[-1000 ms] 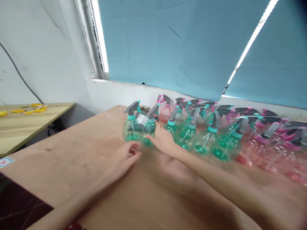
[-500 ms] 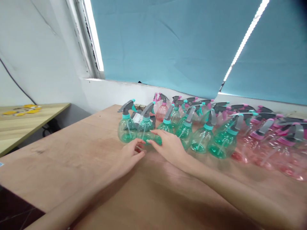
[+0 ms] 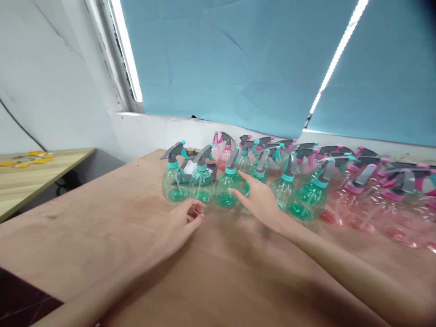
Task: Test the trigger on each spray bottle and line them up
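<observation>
My left hand (image 3: 185,220) hovers just above the table, in front of a green spray bottle (image 3: 200,184). Its fingers are loosely curled, the thumb stands apart from them, and nothing is held. Further right, my right hand (image 3: 260,200) reaches toward the row with thumb and index finger spread, also holding nothing. It partly covers another green spray bottle (image 3: 259,170); whether it touches that one I cannot tell. Between the hands stands a green bottle (image 3: 225,190) with a grey trigger head and turquoise collar. At the row's left end is one more green bottle (image 3: 174,184).
Pink spray bottles (image 3: 347,197) crowd the right side of the wooden table (image 3: 112,222), with more bottles behind. A dark device with a pale label (image 3: 190,167) sits behind the left bottles. Yellow pieces (image 3: 37,156) lie on a side table (image 3: 73,156).
My right hand has moved right, away from the second green bottle and my left hand, uncovering the third bottle. The view has shifted slightly; my left hand stays nearly where it was.
</observation>
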Demonstrator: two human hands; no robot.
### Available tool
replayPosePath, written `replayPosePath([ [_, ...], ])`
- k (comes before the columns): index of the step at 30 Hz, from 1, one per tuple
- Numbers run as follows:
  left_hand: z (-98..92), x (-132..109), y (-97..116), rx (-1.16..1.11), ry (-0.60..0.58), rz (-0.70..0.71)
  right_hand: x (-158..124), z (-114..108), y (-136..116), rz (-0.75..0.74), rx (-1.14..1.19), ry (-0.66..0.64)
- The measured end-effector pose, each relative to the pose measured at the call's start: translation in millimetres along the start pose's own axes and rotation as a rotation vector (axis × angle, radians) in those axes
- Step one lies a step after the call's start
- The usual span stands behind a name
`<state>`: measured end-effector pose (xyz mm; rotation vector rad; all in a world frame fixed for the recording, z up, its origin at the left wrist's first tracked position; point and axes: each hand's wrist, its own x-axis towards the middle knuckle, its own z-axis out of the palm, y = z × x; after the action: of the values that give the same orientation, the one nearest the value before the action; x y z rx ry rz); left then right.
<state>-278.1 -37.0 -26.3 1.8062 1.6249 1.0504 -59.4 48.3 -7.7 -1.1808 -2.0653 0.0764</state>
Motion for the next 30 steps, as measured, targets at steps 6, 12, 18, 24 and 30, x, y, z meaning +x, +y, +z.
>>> replayPosePath([
  [6,1.8,-19.9,-12.8,-0.049,0.0,-0.051,17.5,12.0,-15.4,0.16,0.06,-0.105],
  [12,3.1,-30.6,-7.8,-0.048,0.008,-0.052,26.1,24.6,-20.5,0.237,0.033,-0.151],
  [18,7.1,-31.7,0.2,-0.102,0.047,-0.04,21.9,19.9,-23.2,0.25,-0.009,-0.175],
  [24,14.4,-23.1,19.6,-0.131,0.119,-0.021,-11.1,2.9,-31.5,0.173,-0.055,-0.197],
  [30,35.6,-7.5,69.8,-0.153,0.136,0.111,-56.7,-23.6,-30.8,0.008,-0.092,-0.21],
])
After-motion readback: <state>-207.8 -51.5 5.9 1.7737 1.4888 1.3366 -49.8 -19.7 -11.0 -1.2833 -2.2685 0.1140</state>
